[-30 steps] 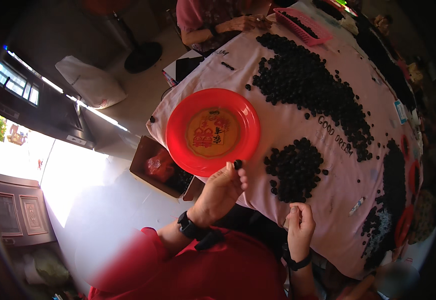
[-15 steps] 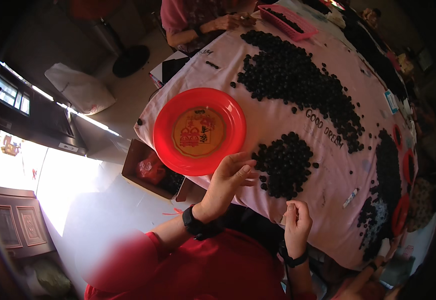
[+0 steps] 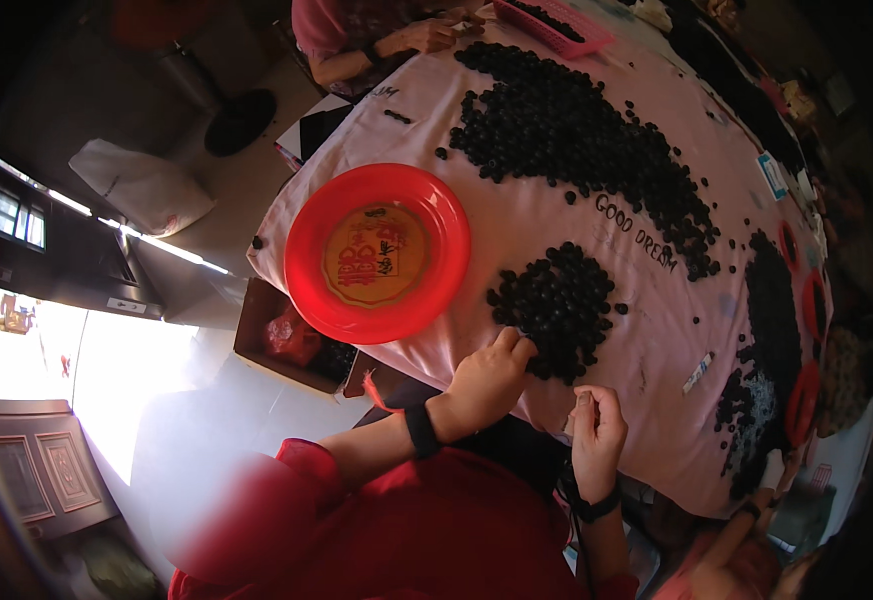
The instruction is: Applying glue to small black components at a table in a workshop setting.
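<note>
The left hand (image 3: 492,380) reaches into the lower edge of a small heap of black, rounded, bead-like pieces (image 3: 557,308) at the centre of the frame. Its fingers are curled onto the heap; whether they pinch a piece cannot be told. The right hand (image 3: 597,432) hovers just below and to the right, at the bench edge, with thumb and forefinger drawn together as if pinching something small; what lies between them is not visible.

The heap lies on the pale pink cloth covering the bench (image 3: 517,225), just right of a round red plastic plate with a gold centre (image 3: 378,253), which holds no pieces. A larger spread of the same black pieces (image 3: 577,135) lies toward the upper centre.

Handling judgement: each piece looks small, light and hard, and likely to roll when nudged. Take single pieces from the heap's loose rim with a fingertip pinch, not from the packed middle.
</note>
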`<state>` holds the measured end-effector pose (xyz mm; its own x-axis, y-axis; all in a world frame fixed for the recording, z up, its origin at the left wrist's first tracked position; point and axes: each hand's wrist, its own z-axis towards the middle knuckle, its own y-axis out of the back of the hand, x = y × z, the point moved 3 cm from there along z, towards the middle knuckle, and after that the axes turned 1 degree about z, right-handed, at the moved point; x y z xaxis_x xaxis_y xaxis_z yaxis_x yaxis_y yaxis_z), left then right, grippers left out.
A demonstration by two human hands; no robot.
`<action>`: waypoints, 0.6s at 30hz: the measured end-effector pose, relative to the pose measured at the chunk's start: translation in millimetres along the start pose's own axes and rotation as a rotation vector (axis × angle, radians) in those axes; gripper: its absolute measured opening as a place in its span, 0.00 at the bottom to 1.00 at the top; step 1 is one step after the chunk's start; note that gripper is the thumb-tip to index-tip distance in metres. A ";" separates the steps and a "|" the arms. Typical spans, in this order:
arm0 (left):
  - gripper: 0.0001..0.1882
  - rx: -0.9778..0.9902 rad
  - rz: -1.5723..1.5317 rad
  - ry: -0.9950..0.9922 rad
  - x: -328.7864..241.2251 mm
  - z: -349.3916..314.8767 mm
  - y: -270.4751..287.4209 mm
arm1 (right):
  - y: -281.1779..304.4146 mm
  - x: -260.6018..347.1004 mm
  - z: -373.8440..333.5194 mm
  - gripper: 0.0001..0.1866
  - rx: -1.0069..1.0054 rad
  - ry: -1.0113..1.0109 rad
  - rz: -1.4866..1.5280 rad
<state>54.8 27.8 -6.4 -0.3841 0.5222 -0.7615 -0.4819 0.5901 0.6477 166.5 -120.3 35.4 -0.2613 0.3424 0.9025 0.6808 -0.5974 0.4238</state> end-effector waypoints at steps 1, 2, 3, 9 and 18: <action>0.14 0.021 0.070 0.002 -1.6 1.9 -2.4 | 0.5 -1.1 -0.6 0.04 -0.001 -0.005 0.002; 0.14 0.061 0.127 0.030 -2.1 3.2 -4.0 | 1.2 -2.8 -1.0 0.04 -0.005 -0.032 0.018; 0.14 0.044 0.140 0.002 -4.3 4.1 -2.9 | 1.6 -2.8 -1.3 0.04 -0.004 -0.010 0.004; 0.16 0.192 -0.607 0.140 2.6 -2.5 15.2 | 5.1 -1.6 -0.9 0.04 -0.042 -0.002 0.000; 0.15 0.247 -1.491 0.154 9.0 -15.2 22.7 | -7.3 4.2 3.6 0.04 0.022 0.006 0.045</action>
<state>28.4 36.5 1.1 0.2364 -0.6843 -0.6898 -0.3590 0.5982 -0.7165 162.9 -111.9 35.9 -0.2337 0.3109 0.9213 0.7072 -0.5959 0.3805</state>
